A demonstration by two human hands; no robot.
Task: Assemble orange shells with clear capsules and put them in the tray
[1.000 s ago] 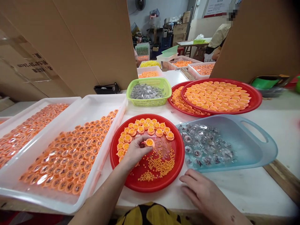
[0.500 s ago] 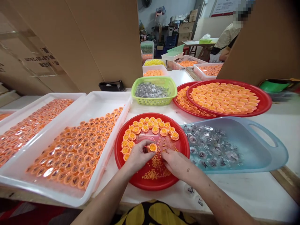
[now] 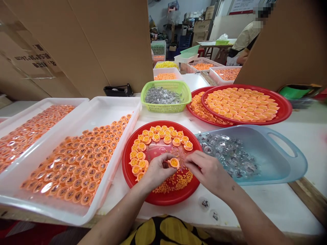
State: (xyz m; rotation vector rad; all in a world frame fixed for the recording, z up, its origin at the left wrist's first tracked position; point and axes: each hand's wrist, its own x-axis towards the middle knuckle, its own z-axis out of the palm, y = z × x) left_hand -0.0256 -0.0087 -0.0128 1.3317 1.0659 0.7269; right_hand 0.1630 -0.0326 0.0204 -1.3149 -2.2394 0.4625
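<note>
My left hand [image 3: 157, 173] pinches a small orange toy cup [image 3: 174, 163] with yellow-orange bits inside, held above a round red tray [image 3: 170, 200]. Just right of the cup is my right hand [image 3: 211, 172], its thumb and fingertips pressed together; whatever lies between them is hidden. Small loose orange beads [image 3: 182, 181] are scattered over the tray's front and right part. Filled orange cups on saucers [image 3: 167, 139] line its back and left side.
Left stand white trays [image 3: 117, 110] of orange cups with clear, printed tops. A green basket [image 3: 166, 108] of clear pieces, red trays [image 3: 287, 109] of orange pieces and a blue tray [image 3: 270, 163] of clear printed domes surround the work. Cardboard panels [image 3: 114, 44] rise behind. Someone sits far back.
My right hand has lifted from the beads and moved right, its fingers now pinched beside the cup. My left hand, still holding the cup, has shifted slightly right. The view has shifted a little.
</note>
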